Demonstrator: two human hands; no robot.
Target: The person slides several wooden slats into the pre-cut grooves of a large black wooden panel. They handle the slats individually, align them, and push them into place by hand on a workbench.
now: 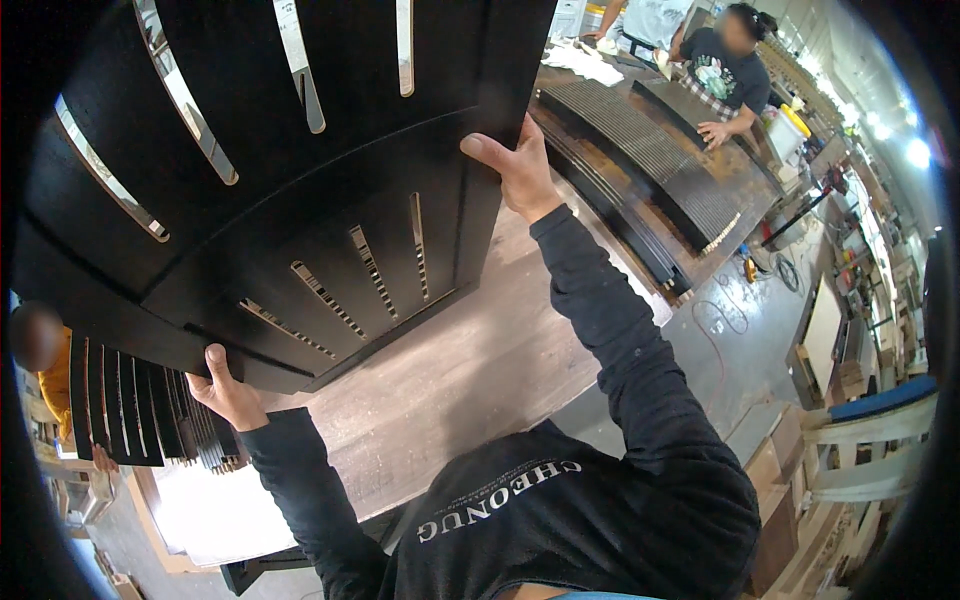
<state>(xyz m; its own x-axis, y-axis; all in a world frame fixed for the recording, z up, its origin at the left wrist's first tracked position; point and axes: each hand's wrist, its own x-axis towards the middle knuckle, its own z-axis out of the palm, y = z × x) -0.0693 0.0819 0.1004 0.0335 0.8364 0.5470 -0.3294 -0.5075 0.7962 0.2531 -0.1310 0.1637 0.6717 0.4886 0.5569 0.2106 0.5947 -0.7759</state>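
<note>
big black curved slotted panel (pixel 300 180), matte, long narrow slots fanning across it, a second slotted layer stacked under the lower edge. it's lifted up over the bare wooden workbench (pixel 470 370), filling the upper left of view. left hand (pixel 228 392) closed on the panel's lower edge, thumb up against the face. right hand (pixel 518 172) gripping the right edge, thumb out along the front, fingers wrapped behind and hidden. more black ribbed panels (pixel 640 150) lie on the far table, another person's hand (pixel 715 131) resting on them.
</note>
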